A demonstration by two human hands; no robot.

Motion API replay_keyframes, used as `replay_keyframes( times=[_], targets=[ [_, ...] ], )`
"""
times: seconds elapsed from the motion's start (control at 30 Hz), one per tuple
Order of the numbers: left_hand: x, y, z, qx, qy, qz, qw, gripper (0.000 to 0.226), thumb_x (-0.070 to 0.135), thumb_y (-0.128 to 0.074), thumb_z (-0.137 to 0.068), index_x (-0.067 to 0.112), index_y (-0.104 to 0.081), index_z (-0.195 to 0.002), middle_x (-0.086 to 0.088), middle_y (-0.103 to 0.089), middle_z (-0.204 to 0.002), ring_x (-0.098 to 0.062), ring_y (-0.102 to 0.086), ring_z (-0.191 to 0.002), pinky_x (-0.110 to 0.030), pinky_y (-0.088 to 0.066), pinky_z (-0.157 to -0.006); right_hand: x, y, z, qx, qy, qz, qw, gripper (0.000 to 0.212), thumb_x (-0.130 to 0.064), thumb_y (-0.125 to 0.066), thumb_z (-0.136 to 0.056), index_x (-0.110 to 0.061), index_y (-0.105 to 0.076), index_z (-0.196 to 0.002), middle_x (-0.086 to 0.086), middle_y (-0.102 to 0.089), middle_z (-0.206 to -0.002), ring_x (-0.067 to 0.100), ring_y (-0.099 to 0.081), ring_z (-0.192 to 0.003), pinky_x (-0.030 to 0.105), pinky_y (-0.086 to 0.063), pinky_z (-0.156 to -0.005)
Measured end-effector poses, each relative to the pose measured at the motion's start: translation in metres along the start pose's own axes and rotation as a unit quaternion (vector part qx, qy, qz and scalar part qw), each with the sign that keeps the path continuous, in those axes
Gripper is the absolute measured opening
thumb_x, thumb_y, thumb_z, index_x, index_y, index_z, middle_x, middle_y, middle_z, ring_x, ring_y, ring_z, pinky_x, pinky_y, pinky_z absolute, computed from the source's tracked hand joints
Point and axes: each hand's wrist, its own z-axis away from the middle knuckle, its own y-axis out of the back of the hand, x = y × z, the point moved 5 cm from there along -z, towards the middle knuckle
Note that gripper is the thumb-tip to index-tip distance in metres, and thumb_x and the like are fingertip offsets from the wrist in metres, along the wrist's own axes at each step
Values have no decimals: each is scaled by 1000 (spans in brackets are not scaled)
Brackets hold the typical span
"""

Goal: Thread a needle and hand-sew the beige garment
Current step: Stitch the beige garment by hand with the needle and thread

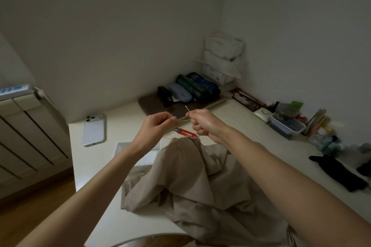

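Head view: at frame centre, above the desk (96, 166), the right hand (202, 124) has its grip pinching the needle (187, 108) low on the shaft. The needle's long axis stands steep, its free end aimed toward the upper left. The left hand (154, 128) pinches the pale thread (182, 119). The needle looks stiff, slick and light, the thread limp. The soft beige garment (200, 182) lies heaped below.

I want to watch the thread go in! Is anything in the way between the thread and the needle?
Nothing visible is. The right hand pinches the needle, which pokes up; the left hand pinches what seems the thread right beside it. The red snips lie lower, on the table.
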Motion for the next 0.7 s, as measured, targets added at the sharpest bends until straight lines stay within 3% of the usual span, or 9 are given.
replay_keyframes(
  times=[0.23,0.33,0.4,0.47,0.5,0.6,0.7],
  targets=[
    [20,-5,5,-60,-37,157,985,21,23,-55,-94,12,-64,-78,3,-33,-53,-9,-25,-48,-16,-26,-47,42,25,-22,138,-71,122,980,34,-7,-28,-100,-3,-55,-120,-2,-41,-68,10,-35,-53,14,-26,-32],
    [26,-2,3,-62,-64,223,971,20,22,-53,-88,21,-69,-75,2,-36,-56,-9,-28,-49,-16,-29,-48,54,32,-21,161,-75,150,973,36,-4,-30,-100,3,-53,-127,-2,-45,-73,8,-39,-61,15,-30,-43],
    [29,-2,2,-65,-79,246,964,20,22,-54,-88,23,-70,-77,4,-38,-56,-9,-29,-50,-16,-29,-49,60,34,-20,170,-77,175,967,36,-4,-31,-100,2,-53,-128,8,-58,-95,12,-45,-72,18,-33,-52],
    [32,-2,3,-71,-95,260,958,15,28,-58,-86,24,-71,-81,6,-39,-56,-8,-29,-50,-17,-28,-49,66,37,-19,182,-84,210,957,34,-7,-32,-101,1,-55,-125,15,-60,-119,12,-48,-72,19,-36,-55],
    [32,-1,3,-74,-99,264,957,15,31,-58,-85,24,-71,-83,7,-39,-56,-8,-29,-50,-17,-27,-49,68,38,-19,186,-85,231,951,33,-8,-33,-101,1,-56,-123,17,-60,-123,14,-52,-75,20,-40,-59],
    [33,-1,4,-69,-106,212,969,13,30,-60,-89,24,-71,-85,10,-38,-53,-6,-27,-47,-14,-26,-46,68,42,-15,213,-59,278,935,30,-12,-35,-102,-1,-55,-121,14,-61,-121,23,-59,-107,25,-45,-82],
    [33,-3,3,-49,-91,142,984,18,13,-49,-96,4,-64,-92,16,-49,-48,0,-41,-43,-7,-30,-46,55,42,-13,232,15,204,951,22,-15,-36,-102,-4,-52,-111,12,-65,-108,20,-61,-97,20,-49,-74]
  ],
)
